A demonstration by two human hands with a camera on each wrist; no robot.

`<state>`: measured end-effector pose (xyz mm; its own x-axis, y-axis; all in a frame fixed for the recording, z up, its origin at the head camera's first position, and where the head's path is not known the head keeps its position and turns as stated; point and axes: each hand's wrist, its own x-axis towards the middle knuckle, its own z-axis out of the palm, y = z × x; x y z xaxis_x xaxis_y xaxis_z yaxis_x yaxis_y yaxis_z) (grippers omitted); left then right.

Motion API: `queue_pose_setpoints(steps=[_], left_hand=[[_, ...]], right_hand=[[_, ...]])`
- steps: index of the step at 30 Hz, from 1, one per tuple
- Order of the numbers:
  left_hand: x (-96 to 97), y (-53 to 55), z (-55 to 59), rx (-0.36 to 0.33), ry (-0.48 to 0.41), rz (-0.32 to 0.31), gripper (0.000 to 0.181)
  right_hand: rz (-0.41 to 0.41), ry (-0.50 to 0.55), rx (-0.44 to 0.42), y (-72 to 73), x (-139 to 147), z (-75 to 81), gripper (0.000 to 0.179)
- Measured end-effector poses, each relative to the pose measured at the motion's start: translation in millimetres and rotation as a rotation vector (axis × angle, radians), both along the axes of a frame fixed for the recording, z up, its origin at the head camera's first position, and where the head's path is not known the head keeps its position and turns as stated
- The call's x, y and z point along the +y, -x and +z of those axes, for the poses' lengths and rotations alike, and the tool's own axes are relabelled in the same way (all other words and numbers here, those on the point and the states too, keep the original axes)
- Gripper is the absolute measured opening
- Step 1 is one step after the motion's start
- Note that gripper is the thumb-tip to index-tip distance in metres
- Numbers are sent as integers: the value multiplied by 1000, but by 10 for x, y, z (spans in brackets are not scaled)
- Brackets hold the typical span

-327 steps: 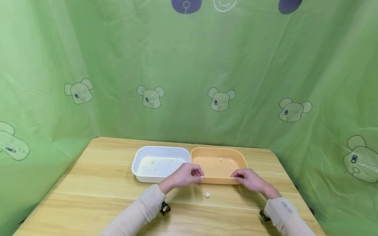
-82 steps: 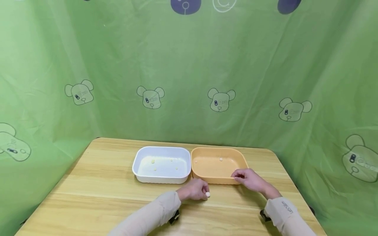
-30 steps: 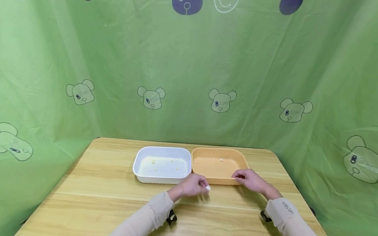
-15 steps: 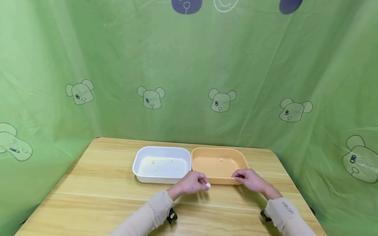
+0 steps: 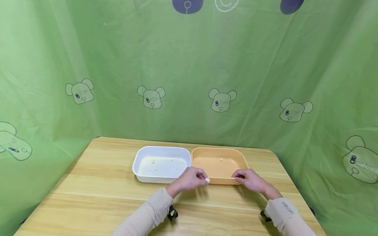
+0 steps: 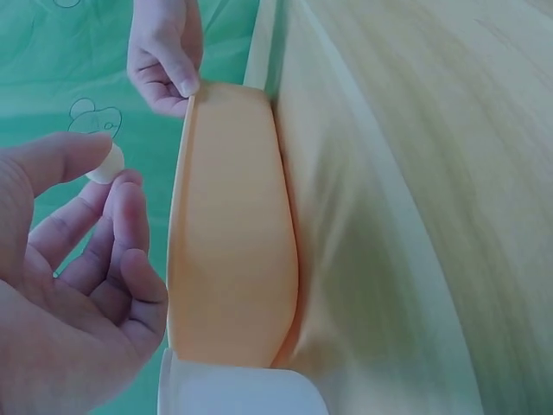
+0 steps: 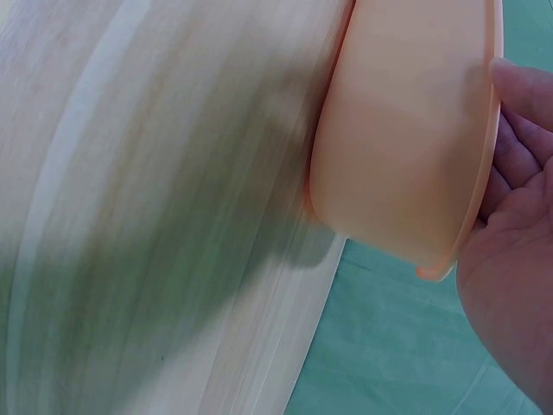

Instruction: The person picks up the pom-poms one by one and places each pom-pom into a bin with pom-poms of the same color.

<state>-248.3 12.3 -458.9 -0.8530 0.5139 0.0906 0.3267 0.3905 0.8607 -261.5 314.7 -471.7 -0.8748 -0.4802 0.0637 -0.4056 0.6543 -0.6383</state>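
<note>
Between thumb and fingertips, my left hand (image 5: 190,177) pinches a small white ball (image 5: 207,180) at the height of the orange tray's front rim. In the left wrist view the ball (image 6: 107,164) sits between thumb and index finger, the other fingers loosely bent. My right hand (image 5: 249,178) grips the orange tray (image 5: 220,181) by its rim near the front right corner, thumb outside and fingers over the inner side. The right wrist view shows that thumb pressed against the rim. Two small white balls, one larger (image 5: 221,159) and one tiny (image 5: 196,162), lie inside the orange tray.
A white tray (image 5: 159,180) stands directly left of the orange one, with several small yellow pieces (image 5: 153,161) in it. Both rest on a wood-grain table (image 5: 97,190). Behind and around the table hangs a green curtain (image 5: 189,59) with bear-head prints.
The white ball lay on the table at first. My left hand took hold of it there, then lifted it forward to the orange tray's front rim. The right hand stays in place.
</note>
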Motion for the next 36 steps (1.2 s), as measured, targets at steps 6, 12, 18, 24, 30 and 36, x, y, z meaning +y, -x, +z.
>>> queue_pose_setpoints(steps=[6,12,18,24,30,36], left_hand=[[-26,30,33,6,-26,20,7],[-57,73,58,10,-37,39,6],[-83,120,68,25,-54,52,5],[-92,178,65,4,-68,72,7],[-93,238,82,-16,-109,97,11],[-91,320,95,-9,-96,135,12]], right_hand=[[6,2,5,6,6,-6,11],[5,3,-5,11,9,-3,11],[2,2,-13,14,7,0,10],[3,6,-17,10,6,-6,10],[4,7,-9,15,18,-23,10],[10,8,6,23,31,-42,11]])
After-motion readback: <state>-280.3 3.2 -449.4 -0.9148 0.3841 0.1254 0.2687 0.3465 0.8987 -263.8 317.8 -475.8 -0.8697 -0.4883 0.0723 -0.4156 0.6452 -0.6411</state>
